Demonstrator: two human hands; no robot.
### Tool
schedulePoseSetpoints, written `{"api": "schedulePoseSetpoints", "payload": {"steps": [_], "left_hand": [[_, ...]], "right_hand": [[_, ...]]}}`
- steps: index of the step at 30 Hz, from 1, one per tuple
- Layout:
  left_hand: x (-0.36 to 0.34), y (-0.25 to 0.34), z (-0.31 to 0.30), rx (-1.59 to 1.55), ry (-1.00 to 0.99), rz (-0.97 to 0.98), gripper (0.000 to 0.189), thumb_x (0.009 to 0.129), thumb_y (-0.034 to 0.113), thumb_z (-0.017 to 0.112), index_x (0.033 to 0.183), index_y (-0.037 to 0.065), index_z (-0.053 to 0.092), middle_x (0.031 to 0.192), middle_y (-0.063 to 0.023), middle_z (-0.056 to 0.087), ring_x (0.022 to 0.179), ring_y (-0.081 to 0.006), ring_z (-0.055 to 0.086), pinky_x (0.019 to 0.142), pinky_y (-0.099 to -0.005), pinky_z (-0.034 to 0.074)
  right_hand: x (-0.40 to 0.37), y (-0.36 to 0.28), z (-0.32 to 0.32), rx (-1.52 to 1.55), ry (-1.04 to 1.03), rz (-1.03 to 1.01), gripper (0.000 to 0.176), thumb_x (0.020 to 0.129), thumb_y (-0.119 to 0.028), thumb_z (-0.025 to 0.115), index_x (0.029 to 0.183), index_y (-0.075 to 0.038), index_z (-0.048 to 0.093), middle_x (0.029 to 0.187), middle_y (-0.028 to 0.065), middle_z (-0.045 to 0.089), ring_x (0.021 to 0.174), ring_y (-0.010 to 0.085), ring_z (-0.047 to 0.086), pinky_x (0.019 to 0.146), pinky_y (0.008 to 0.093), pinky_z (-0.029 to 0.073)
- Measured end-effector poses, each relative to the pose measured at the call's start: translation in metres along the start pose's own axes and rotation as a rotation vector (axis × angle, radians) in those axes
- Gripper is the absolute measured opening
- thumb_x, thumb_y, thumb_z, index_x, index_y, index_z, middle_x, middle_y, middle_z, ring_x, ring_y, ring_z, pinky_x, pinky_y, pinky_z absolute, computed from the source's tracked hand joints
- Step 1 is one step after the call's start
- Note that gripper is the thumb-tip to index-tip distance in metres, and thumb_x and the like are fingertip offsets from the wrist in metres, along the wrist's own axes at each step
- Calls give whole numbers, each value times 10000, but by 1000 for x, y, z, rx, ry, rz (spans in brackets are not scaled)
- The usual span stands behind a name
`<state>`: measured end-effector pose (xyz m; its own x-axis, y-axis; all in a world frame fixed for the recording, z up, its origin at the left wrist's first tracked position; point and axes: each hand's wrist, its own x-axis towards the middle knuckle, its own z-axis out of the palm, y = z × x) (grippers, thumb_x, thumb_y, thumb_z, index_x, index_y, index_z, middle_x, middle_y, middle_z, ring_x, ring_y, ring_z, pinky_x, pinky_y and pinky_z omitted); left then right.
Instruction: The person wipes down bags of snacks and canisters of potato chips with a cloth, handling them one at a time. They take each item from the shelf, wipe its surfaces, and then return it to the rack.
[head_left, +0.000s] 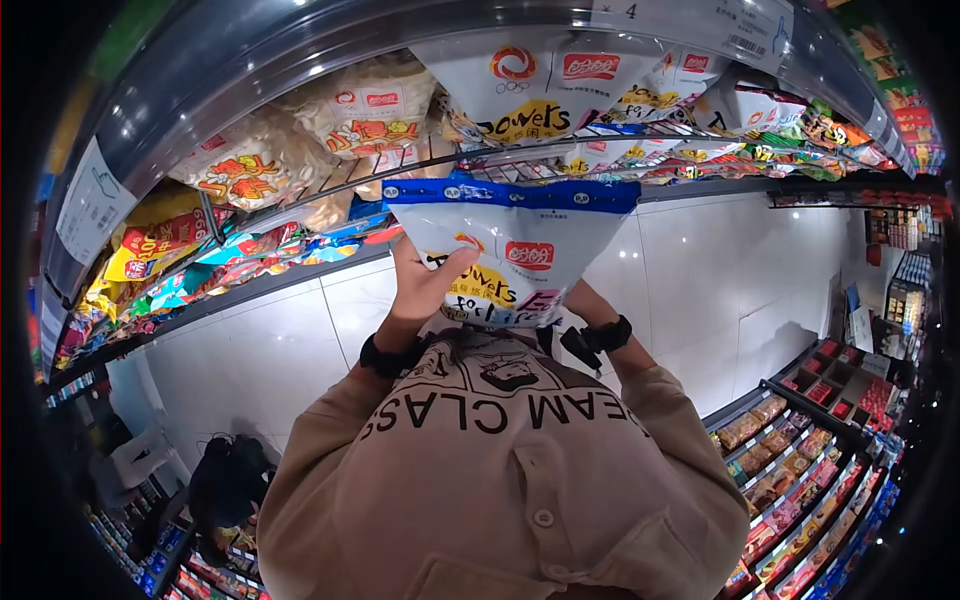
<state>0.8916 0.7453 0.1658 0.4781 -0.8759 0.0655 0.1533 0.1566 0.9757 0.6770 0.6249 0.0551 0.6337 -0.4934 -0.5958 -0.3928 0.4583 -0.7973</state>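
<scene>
L hand point(420, 285) gripped white snack bag point(515, 255), thumb across front; R hand point(590, 303) at its far edge, grip hidden, can't tell. Bag was up just under wire shelf point(400, 170). Prob. mid-shelving; next needs bag top cleared over shelf lip.

A wire shelf point(330, 188) carries white snack bags point(545, 85) and smaller colourful packets point(770, 140).

- Bright, even, cool-white store light; the source itself is not in view.
- Small glare spots along the metal shelf rail point(300, 70); soft sheen on the white floor tiles point(720, 260).
- Fisheye: shelves bow hard toward the edges, black vignette all round.
- Centre sharp, print on the snack bag point(520, 250) legible; lower-left corner dim and smeared.
</scene>
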Motion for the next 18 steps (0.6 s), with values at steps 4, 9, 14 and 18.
{"api": "schedulePoseSetpoints", "payload": {"steps": [4, 9, 14, 18], "left_hand": [[8, 20, -3, 13, -99, -52, 219, 770, 81, 688, 946, -19, 606, 905, -71, 652, 813, -129, 616, 716, -259, 481], [18, 25, 10, 485, -492, 505, 284, 651, 116, 721, 905, 14, 645, 939, -108, 654, 858, -258, 615, 768, -356, 462], [3, 22, 11, 435, -573, 534, 257, 630, 109, 748, 850, 37, 639, 909, -96, 663, 789, -260, 632, 752, -356, 461], [11, 23, 23, 303, -378, 480, 266, 609, 95, 744, 840, 23, 635, 820, -88, 648, 773, -257, 620, 679, -345, 465]], "right_hand": [[0, -19, -29, -543, 50, -540, 315, 867, -66, 547, 1163, -22, 452, 1135, 126, 556, 1034, 208, 568, 864, 325, 484], [-27, -107, 4, 326, -302, -582, 233, 820, -17, 593, 1044, -18, 530, 1056, 134, 584, 1036, 220, 555, 919, 324, 438], [-60, -118, 34, 27, -249, -398, 332, 861, -207, 580, 1136, -40, 499, 1099, 100, 545, 1049, 185, 528, 932, 330, 419], [-45, -82, 36, -26, -456, -365, 388, 867, -246, 565, 1191, -41, 503, 1111, 92, 570, 1028, 171, 551, 936, 314, 422]]}}
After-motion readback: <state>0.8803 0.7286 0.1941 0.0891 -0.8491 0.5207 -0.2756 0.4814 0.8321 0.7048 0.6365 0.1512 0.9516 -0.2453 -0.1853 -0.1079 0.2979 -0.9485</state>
